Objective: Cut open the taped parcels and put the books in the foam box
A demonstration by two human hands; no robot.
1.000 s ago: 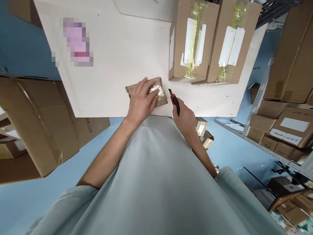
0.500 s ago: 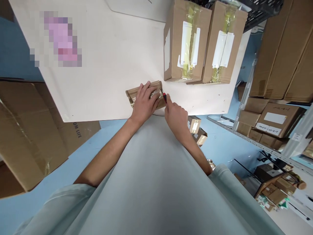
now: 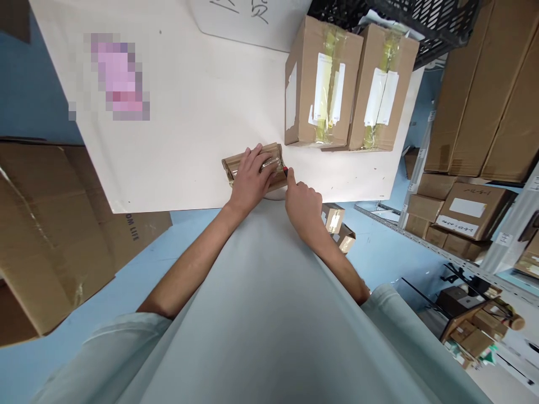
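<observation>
— What can't you make out?
— At far left a big carton (image 3: 42, 224) runs off the frame. My left hand (image 3: 250, 179) lies spread flat on the small parcel (image 3: 274, 152) at the near edge of the counter (image 3: 189, 112), hiding most of its top. My right hand (image 3: 304, 205) is curled tight round a cutter (image 3: 285, 171); only its red tip shows, at the parcel's right end.
— Materials?
— The parcel is brown cardboard under shiny, crinkled clear tape. The counter is smooth and pale. Further right, two upright boxes (image 3: 322, 81) are matte cardboard with white labels and yellowish tape. The black crate (image 3: 421, 22) behind is latticed, cut off above.
</observation>
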